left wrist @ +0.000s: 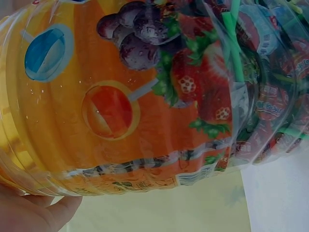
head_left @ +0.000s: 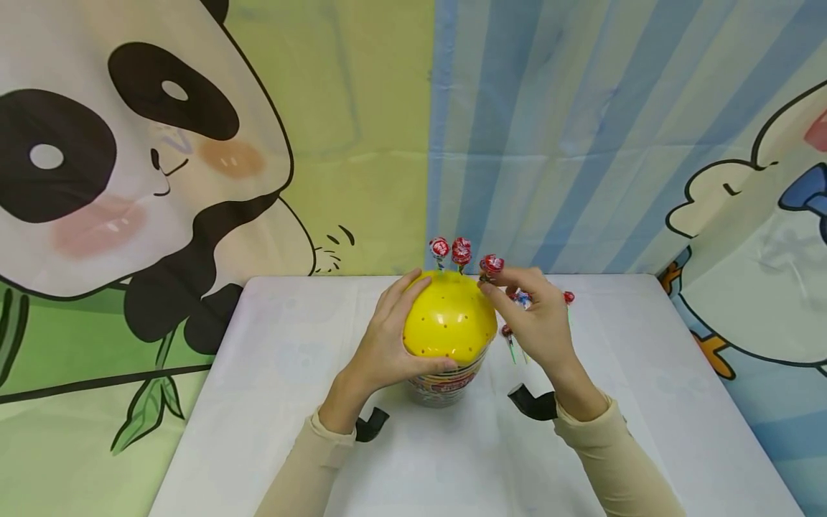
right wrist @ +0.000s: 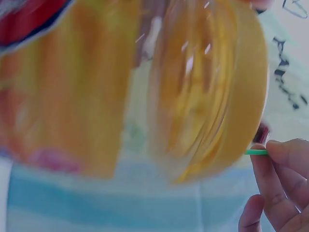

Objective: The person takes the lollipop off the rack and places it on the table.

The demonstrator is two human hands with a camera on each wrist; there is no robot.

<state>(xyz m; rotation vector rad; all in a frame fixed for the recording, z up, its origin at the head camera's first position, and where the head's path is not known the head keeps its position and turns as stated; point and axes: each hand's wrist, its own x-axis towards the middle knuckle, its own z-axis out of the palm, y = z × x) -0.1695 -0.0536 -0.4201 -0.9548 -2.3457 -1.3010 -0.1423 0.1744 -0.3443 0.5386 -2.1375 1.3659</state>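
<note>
A clear plastic jar stands on the table, topped by a domed yellow lid dotted with small holes. My left hand holds the lid from the left, thumb across its front and fingers over its far side. Two red-wrapped lollipops, one at left and one beside it, stand upright at the lid's back. My right hand pinches another lollipop at the lid's right edge. In the right wrist view its green stick meets the lid between thumb and finger. Lollipops fill part of the jar.
Loose lollipops lie right of the jar, one near it, one farther off, others partly behind my right hand. Black curved pieces sit at both wrists. A printed cloth hangs behind the white table.
</note>
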